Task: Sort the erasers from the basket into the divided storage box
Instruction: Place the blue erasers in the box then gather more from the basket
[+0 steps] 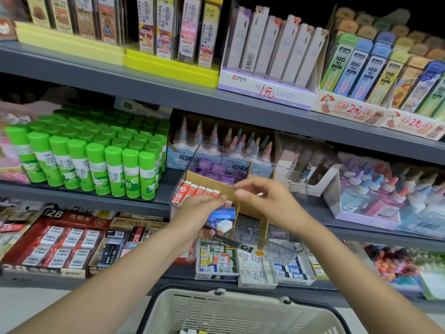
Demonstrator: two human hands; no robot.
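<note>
A clear storage box [284, 165] with cardboard dividers [248, 203] sits on the middle shelf. A row of red-and-white erasers [192, 190] stands in its front left compartment, and purple erasers [218, 171] fill a rear one. My left hand [195, 218] grips two blue-sleeved white erasers [221, 219] at the box's front. My right hand [267, 201] hovers over the box with thumb and forefinger pinched together; what it pinches is too small to tell. A beige basket [216, 312] sits below, with a few erasers [192, 331] at its bottom.
Green glue sticks [96, 162] stand left of the box, and glue bottles [375, 191] in a display are on the right. Boxed erasers [250, 263] fill the lower shelf. Pencil-lead boxes [272, 49] line the upper shelf.
</note>
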